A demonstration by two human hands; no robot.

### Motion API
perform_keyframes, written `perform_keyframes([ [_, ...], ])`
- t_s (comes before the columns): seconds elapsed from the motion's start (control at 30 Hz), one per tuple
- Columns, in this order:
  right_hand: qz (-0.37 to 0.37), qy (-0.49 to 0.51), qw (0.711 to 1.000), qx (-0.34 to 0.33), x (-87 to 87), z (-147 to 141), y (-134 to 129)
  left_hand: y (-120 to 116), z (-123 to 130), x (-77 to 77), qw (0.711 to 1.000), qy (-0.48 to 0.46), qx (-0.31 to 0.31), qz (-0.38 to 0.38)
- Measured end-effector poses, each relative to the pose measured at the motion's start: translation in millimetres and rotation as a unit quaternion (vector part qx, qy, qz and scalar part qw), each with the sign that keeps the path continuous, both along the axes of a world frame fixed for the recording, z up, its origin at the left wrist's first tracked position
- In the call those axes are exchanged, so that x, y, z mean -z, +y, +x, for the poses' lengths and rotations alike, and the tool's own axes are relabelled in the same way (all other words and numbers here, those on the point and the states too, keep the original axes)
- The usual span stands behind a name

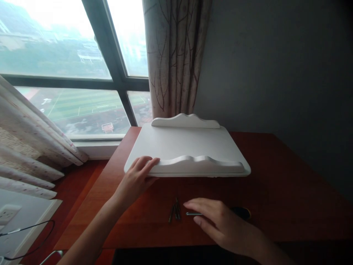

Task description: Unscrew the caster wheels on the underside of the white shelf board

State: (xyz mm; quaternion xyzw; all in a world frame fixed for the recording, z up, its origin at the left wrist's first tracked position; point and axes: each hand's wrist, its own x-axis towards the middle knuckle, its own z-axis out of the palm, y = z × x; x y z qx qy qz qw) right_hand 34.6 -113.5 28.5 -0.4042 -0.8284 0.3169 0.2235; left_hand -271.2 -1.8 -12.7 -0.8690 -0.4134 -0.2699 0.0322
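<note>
A white board [182,141] with two wavy-topped rails lies on the reddish-brown table. My left hand [140,173] grips its near left edge, fingers over the end of the near rail [198,165] and thumb low at the front. Several dark metal screws [175,211] lie loosely grouped in front of the board. Right of them is a screwdriver, its metal shaft [193,214] showing between the fingers and thumb of my right hand [220,221]. That hand is open over it, fingers and thumb apart. The dark handle with a yellow end is partly hidden behind the hand.
The table [289,191] runs to a grey wall on the right. A patterned curtain [176,55] hangs behind the board, and a large window [68,99] is at the left. Near a wall socket [9,215] at lower left is a black cable [52,230].
</note>
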Motion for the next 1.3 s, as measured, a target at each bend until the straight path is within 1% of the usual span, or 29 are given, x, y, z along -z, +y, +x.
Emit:
perform_keyframes([
  [0.07, 0.062, 0.051, 0.997, 0.017, -7.3, 22, 2, -5, -2, -0.6, 1.0, 0.002, 0.0, 0.005],
  [0.1, 0.101, 0.072, 0.991, 0.045, -9.0, 35, 4, -8, -4, -0.9, 1.0, 0.003, 0.0, 0.005],
  [0.17, 0.163, 0.088, 0.97, 0.157, -7.3, 62, 10, -14, -7, -1.3, 1.0, 0.003, -0.001, 0.005],
  [0.23, 0.177, 0.077, 0.943, 0.272, 1.3, 88, 18, -21, -9, -1.6, 1.0, 0.003, -0.006, 0.004],
  [0.27, 0.173, 0.072, 0.934, 0.304, 7.6, 100, 22, -24, -11, -1.6, 1.0, 0.003, -0.009, 0.006],
  [0.3, 0.167, 0.068, 0.929, 0.322, 14.6, 110, 25, -27, -12, -1.5, 1.0, 0.003, -0.012, 0.008],
  [0.37, 0.151, 0.066, 0.931, 0.325, 29.0, 124, 28, -32, -13, -1.1, 1.0, 0.003, -0.018, 0.01],
  [0.47, 0.137, 0.075, 0.94, 0.304, 46.1, 134, 25, -37, -14, -0.6, 1.0, 0.003, -0.019, 0.012],
  [0.53, 0.136, 0.078, 0.942, 0.296, 53.0, 138, 22, -39, -15, -1.5, 1.0, -0.005, -0.015, 0.012],
  [0.6, 0.139, 0.077, 0.943, 0.294, 57.3, 141, 19, -41, -19, -4.6, 0.999, -0.03, -0.011, -0.009],
  [0.73, 0.13, 0.084, 0.945, 0.29, 61.9, 148, 20, -39, -33, -14.6, 0.991, -0.104, -0.022, -0.077],
  [0.87, 0.097, 0.107, 0.944, 0.298, 63.9, 152, 23, -33, -48, -19.7, 0.985, -0.126, -0.036, -0.115],
  [0.97, 0.079, 0.137, 0.937, 0.313, 65.5, 150, 24, -29, -55, -18.0, 0.982, -0.129, -0.028, -0.134],
  [1.03, 0.07, 0.174, 0.925, 0.329, 66.9, 147, 25, -27, -58, -16.1, 0.978, -0.138, -0.023, -0.152],
  [1.17, 0.045, 0.246, 0.902, 0.351, 68.4, 142, 26, -25, -57, -13.4, 0.968, -0.177, -0.027, -0.175],
  [1.3, 0.024, 0.278, 0.892, 0.357, 68.1, 140, 26, -26, -54, -11.0, 0.959, -0.22, -0.044, -0.175],
])
